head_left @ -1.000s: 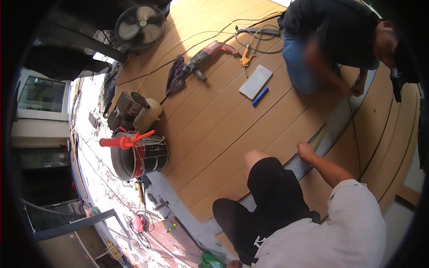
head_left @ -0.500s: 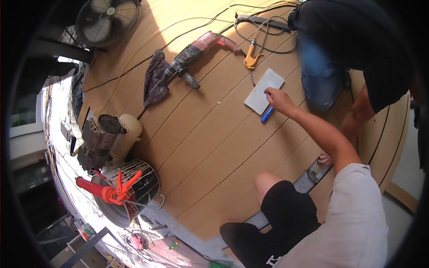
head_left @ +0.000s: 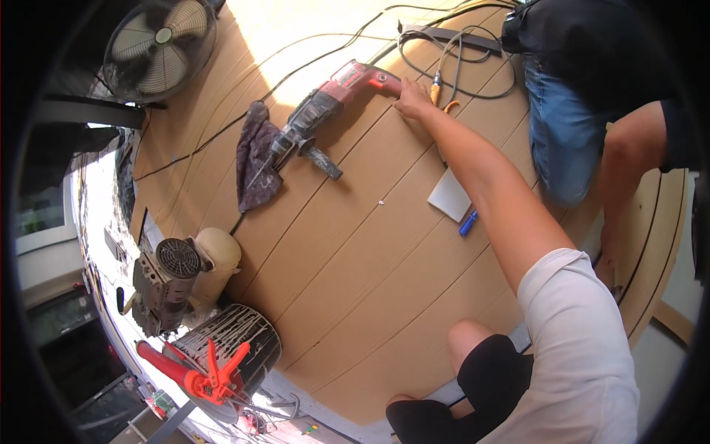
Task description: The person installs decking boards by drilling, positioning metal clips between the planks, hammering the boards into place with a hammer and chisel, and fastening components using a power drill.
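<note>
My right hand [head_left: 416,101] reaches across the boards, its fingers closed around the end of the handle of a red and dark grey rotary hammer drill [head_left: 325,103]. The drill lies on its side, its front end against a crumpled dark cloth [head_left: 257,163]. Just beside my hand is an orange air blow gun [head_left: 436,87], partly hidden by the hand. Under my forearm lies a white flat rectangular piece [head_left: 447,194], partly covered. A blue marker [head_left: 468,223] rests at its near edge. My left hand is out of view.
At left stand a compressor [head_left: 177,270] and a splattered bucket [head_left: 255,333] with a red caulking gun [head_left: 211,374] across it. A fan [head_left: 159,52] stands at the far left. Cables [head_left: 347,37] and a hose [head_left: 481,96] cross the boards. A co-worker in jeans [head_left: 558,140] kneels at right.
My right hand has moved from the white piece forward and left to the drill's handle. The view has shifted somewhat. The co-worker's arm has moved.
</note>
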Action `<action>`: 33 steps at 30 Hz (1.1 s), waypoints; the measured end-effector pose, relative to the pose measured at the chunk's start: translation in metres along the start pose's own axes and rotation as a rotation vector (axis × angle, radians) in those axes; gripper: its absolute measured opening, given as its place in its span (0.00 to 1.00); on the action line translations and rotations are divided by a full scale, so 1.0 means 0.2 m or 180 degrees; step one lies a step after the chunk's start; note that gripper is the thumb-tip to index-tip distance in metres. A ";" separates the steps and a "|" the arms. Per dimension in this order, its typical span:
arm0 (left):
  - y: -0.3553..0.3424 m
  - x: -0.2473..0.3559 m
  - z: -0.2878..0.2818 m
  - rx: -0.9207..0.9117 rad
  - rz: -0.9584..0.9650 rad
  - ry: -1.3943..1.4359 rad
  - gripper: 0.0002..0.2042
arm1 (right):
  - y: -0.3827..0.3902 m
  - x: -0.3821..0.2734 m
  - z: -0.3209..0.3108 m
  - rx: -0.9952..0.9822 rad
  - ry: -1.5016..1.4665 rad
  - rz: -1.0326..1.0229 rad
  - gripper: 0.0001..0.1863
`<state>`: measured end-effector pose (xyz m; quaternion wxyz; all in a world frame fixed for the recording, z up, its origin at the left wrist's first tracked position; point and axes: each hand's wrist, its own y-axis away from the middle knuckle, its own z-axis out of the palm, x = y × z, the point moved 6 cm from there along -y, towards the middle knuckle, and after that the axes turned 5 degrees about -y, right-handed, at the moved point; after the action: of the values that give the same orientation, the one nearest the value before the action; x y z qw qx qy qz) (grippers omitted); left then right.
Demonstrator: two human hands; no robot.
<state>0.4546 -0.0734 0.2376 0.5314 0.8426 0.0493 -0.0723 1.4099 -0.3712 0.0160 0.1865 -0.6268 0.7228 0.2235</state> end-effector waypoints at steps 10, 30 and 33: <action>0.11 0.01 0.03 0.0133 0.0086 0.0153 0.19 | 0.18 -0.14 -0.10 -0.1103 -0.2192 0.0716 0.06; 0.09 0.71 0.12 -0.1439 0.2275 0.2281 0.29 | 2.59 0.06 -1.55 -0.1614 -0.2881 0.2664 0.11; 0.33 1.02 0.28 -0.3170 0.1965 0.3210 0.38 | 2.95 0.11 -1.75 -0.1789 -0.2595 0.2452 0.14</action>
<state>0.6620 -0.1519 0.2373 0.7572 0.4108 0.0748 0.5024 0.8278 -0.5162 0.3474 0.1813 -0.2108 0.6812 0.6773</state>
